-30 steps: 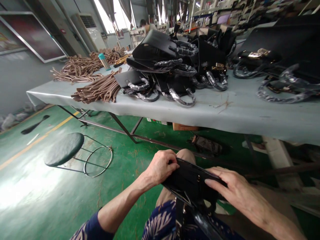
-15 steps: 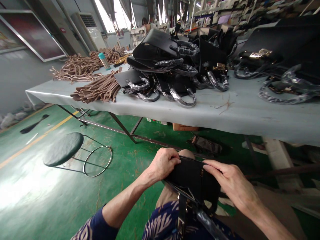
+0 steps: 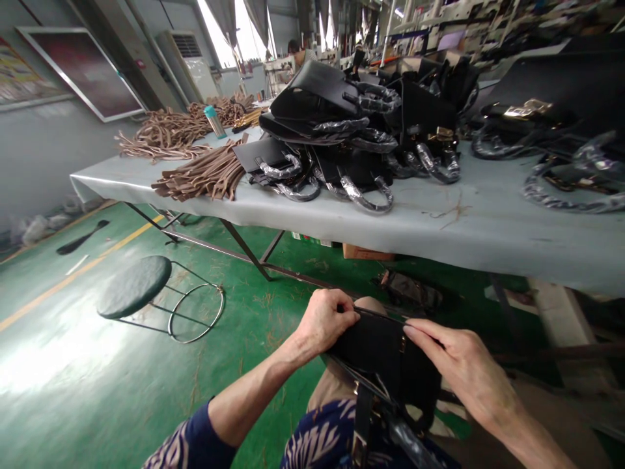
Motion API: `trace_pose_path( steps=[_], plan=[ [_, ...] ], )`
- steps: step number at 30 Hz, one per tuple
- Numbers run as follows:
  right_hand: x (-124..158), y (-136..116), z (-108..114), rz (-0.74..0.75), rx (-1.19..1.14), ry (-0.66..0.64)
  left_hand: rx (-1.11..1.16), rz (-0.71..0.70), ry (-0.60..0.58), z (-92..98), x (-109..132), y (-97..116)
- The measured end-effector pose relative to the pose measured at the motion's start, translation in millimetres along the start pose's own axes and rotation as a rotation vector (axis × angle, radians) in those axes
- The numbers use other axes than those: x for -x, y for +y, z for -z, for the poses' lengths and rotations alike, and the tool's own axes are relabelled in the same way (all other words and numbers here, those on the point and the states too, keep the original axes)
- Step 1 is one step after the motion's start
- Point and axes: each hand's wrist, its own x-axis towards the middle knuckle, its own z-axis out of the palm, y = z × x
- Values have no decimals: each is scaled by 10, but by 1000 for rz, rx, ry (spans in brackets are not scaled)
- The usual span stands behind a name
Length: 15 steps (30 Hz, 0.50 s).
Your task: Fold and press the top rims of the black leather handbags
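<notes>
A black handbag (image 3: 374, 348) with gold-coloured fittings rests on my lap, its plastic-wrapped handle and buckled strap hanging toward me. My left hand (image 3: 327, 322) pinches the far edge of the bag near its left end, fingers curled. Farther right along that same edge, my right hand (image 3: 461, 361) grips between thumb and forefinger, close to a small gold fitting. The undersides of the fingers and the inside of the bag are hidden.
Ahead stands a long table (image 3: 430, 238) piled with black handbags (image 3: 312, 98). Brown strips (image 3: 205, 172) and a teal-capped bottle (image 3: 215, 122) lie at its left. A round stool (image 3: 137, 286) lies tipped on the green floor, and a cardboard box (image 3: 366, 252) sits under the table.
The whole view has shifted slightly, so everything appears a little farther right. Both hands keep their hold on the handbag's edge with hardly any change.
</notes>
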Motion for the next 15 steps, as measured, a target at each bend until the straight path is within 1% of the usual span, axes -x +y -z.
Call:
trace_pose_path(
  steps=[5,9,15],
  plan=[
    [10,-6,24,16,-7,-8,-27,35,12,-21,-33,2],
    [16,-30,34,21,3,-2,-73,31,11,-37,-54,13],
    [19,-40,54,16,11,-41,-112,20,26,-54,-73,16]
  ],
)
